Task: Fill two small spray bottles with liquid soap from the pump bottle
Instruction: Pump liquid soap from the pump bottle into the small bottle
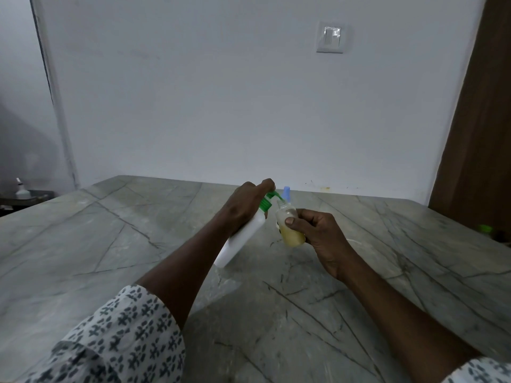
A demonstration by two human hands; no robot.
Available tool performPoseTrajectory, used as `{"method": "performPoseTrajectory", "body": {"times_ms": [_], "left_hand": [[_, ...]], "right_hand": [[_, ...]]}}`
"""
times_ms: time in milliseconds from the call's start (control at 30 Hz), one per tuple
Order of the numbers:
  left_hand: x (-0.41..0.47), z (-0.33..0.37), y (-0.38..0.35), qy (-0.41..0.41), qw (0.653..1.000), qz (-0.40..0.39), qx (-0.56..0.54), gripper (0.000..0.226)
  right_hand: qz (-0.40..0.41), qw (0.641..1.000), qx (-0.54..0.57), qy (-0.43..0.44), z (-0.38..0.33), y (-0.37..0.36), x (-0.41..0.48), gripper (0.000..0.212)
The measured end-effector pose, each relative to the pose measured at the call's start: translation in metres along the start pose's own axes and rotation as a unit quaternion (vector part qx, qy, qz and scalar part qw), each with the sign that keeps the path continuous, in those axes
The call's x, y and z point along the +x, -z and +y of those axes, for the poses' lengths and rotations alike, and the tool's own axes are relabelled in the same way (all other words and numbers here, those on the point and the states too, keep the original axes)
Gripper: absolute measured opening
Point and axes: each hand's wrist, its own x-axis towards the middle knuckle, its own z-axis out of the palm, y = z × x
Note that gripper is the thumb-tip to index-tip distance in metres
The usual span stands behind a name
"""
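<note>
Head view, listed from left to right: at the far left edge a small white bottle (20, 189) stands on a dark shelf beyond the stone table (110, 244). A patterned sleeve (124, 341) covers the left forearm near the lower edge. The left hand (246, 208) grasps the pump bottle (239, 241) at its shoulder, fingers curled round the upper body and one fingertip set on top of the green pump head (269, 199). The pump bottle is tilted, with the white base low and to the left, close to the table, and the pump head raised to the right. The nozzle tip points down at the open mouth of the small spray bottle (290, 230), just beside the left hand. This clear bottle is partly filled with yellowish liquid and is held above the table. The right hand (320, 239) grips it from the right, thumb across the front, fingers wrapped behind. A blue cap (286, 192) shows just behind the nozzle; its body is hidden. A green object (485, 229) lies near the right table edge, blurred
</note>
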Motion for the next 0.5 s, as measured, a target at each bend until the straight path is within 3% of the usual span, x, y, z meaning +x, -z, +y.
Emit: {"method": "performPoseTrajectory", "body": {"times_ms": [300, 500], "left_hand": [[0.0037, -0.005, -0.0012, 0.016, 1.0, -0.006, -0.002, 0.062], [0.0018, -0.0031, -0.0007, 0.003, 1.0, 0.005, -0.004, 0.048]], "right_hand": [[0.005, 1.0, 0.026, -0.004, 0.0008, 0.0038, 0.0018, 0.021], [-0.004, 1.0, 0.007, 0.004, 0.0022, 0.0008, 0.0013, 0.015]]}}
